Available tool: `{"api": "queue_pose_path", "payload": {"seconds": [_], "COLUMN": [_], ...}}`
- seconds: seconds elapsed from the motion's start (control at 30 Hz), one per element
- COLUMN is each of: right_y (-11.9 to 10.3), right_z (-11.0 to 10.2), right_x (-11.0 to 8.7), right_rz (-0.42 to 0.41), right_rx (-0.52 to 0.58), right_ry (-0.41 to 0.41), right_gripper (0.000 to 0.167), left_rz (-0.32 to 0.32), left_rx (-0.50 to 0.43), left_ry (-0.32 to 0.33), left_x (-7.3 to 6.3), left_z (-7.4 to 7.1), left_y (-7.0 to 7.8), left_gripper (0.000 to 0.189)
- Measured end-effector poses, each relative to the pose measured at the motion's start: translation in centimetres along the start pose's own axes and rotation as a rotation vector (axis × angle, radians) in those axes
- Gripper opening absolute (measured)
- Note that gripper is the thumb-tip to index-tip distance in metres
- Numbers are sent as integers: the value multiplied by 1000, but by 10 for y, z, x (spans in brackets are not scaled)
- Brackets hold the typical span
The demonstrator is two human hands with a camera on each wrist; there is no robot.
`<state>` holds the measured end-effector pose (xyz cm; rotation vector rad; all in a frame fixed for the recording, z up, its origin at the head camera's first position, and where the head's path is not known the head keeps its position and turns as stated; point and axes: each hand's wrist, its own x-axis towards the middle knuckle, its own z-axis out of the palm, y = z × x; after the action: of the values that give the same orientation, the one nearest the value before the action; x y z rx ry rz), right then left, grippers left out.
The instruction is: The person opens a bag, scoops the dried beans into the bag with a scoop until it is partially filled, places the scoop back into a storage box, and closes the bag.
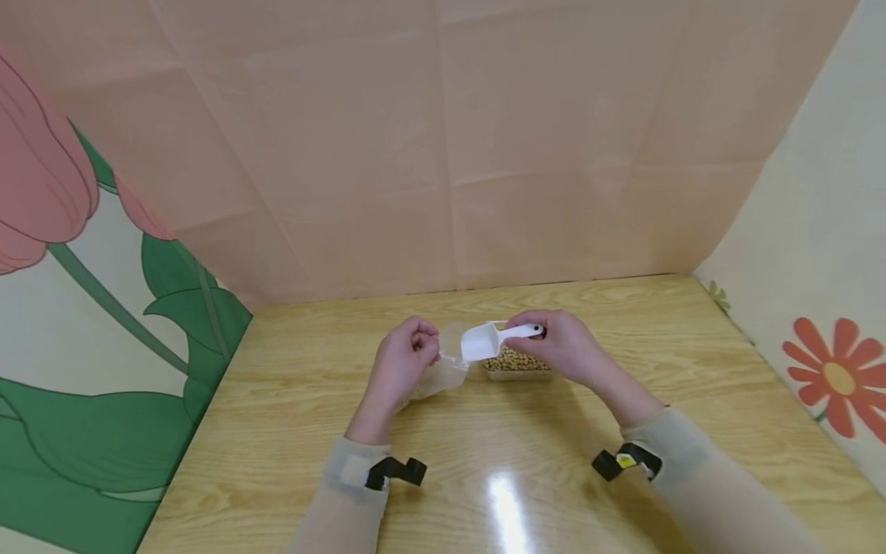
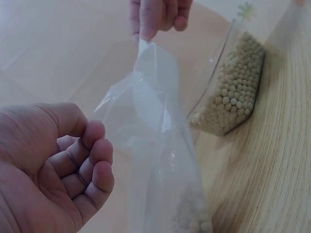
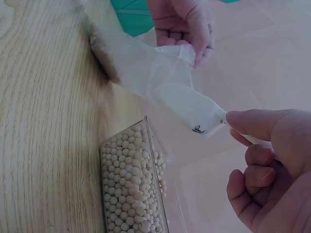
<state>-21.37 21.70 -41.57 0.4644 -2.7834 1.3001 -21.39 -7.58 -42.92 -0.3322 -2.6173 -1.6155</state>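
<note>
My right hand [image 1: 564, 346] pinches the handle of a white plastic scoop [image 1: 481, 343] between thumb and fingers. The scoop's head reaches into the mouth of a clear plastic bag [image 1: 443, 377], and its white shape shows through the film in the left wrist view. At the bag's rim, my left hand [image 1: 407, 355] grips the edge with curled fingers. Round pale beans [image 2: 193, 213] lie in the bottom of the bag. Beside the bag, below my right hand, a clear rectangular box [image 3: 154, 170] holds many of the same beans [image 3: 129, 189].
Bag and box stand on a wood-grain table [image 1: 291, 462]. A pink covering [image 1: 443, 154] hangs behind the table's back edge. Painted walls rise on both sides, with a red flower [image 1: 837, 377] on the right.
</note>
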Motion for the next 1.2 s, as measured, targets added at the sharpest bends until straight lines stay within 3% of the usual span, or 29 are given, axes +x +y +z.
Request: {"api": "queue_pose_path", "payload": {"seconds": [0.27,0.57,0.87,1.2], "right_y": [2,21,51,70], "right_z": [-2,-20,-46,-58], "right_x": [-2,-12,-25,-35], "right_rz": [48,137,166,168], "right_rx": [128,257,184,86], "right_ry": [-9,33,72,69], "right_gripper": [32,41,45,42], "left_rz": [8,12,10,10], "left_rx": [-3,6,-12,-17], "left_ry": [-10,-25,-28,-11], "left_x": [0,0,1,1], "left_z": [1,1,1,1], "left_y": [-2,-5,-2,0], "left_gripper": [9,14,17,20]}}
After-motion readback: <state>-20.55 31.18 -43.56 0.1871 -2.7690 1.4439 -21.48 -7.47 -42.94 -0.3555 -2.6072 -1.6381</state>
